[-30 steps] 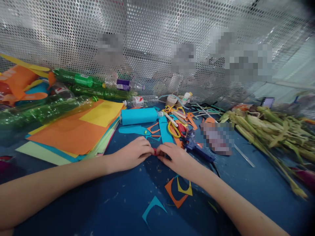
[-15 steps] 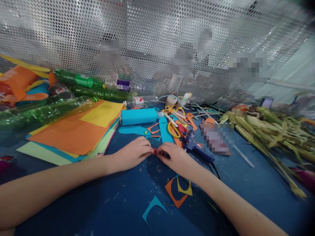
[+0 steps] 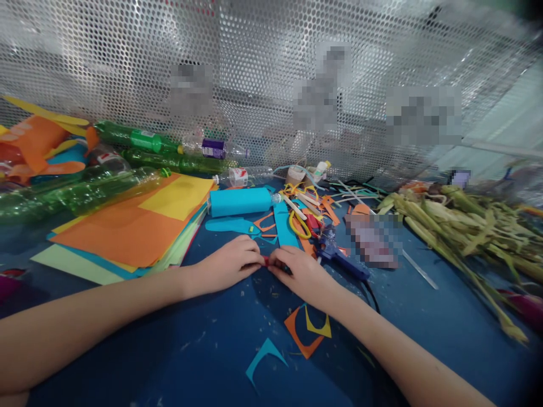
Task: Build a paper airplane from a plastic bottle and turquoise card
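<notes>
Open table [image 3: 178, 356] between the forearms on the near side, low passage there, broken only by flat scraps, blue [image 3: 257, 357] and orange [image 3: 306, 351]. Beyond the left hand [image 3: 229, 260] and right hand [image 3: 303, 268] the way is cluttered: wrapped bottle [image 3: 241, 202], blue strip [image 3: 284, 223], loose sticks [image 3: 294, 207], with mesh [image 3: 254, 56] walling the far side. Paper stack [image 3: 123, 232] blocks the left; rightward, glue gun [image 3: 343, 257] and trailing cord [image 3: 373, 297] come first, then a gap, crossed by a thin clear stick [image 3: 419, 270], before the husks [image 3: 458, 220].
</notes>
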`<state>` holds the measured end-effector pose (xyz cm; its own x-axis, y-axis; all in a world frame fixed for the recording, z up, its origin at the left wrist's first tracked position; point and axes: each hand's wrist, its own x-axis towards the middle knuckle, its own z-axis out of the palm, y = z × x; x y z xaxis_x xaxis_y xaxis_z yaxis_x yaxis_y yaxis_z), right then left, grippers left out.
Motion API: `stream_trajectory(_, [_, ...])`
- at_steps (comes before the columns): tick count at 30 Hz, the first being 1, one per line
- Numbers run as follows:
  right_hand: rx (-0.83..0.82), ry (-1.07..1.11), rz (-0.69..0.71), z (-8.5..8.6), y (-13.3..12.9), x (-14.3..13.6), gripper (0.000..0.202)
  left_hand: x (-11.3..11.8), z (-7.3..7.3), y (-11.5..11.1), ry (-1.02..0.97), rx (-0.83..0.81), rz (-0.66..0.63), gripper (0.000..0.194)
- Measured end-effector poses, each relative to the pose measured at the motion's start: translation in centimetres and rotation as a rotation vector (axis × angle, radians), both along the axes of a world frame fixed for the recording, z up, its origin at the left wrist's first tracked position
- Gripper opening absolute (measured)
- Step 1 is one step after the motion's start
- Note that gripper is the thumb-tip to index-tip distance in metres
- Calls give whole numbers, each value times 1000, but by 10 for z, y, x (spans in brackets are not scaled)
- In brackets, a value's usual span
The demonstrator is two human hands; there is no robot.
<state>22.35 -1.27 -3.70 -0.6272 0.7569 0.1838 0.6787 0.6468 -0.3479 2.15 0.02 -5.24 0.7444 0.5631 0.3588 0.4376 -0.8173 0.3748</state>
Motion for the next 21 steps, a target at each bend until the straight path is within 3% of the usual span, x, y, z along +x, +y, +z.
stream_trajectory(11, [1, -25, -9, 2, 0, 1, 9, 1, -1, 0, 7, -21, 16, 17])
stream_trajectory(21, [-2, -18, -33, 1, 1, 0, 7, 2, 1, -2, 49, 67, 8, 21])
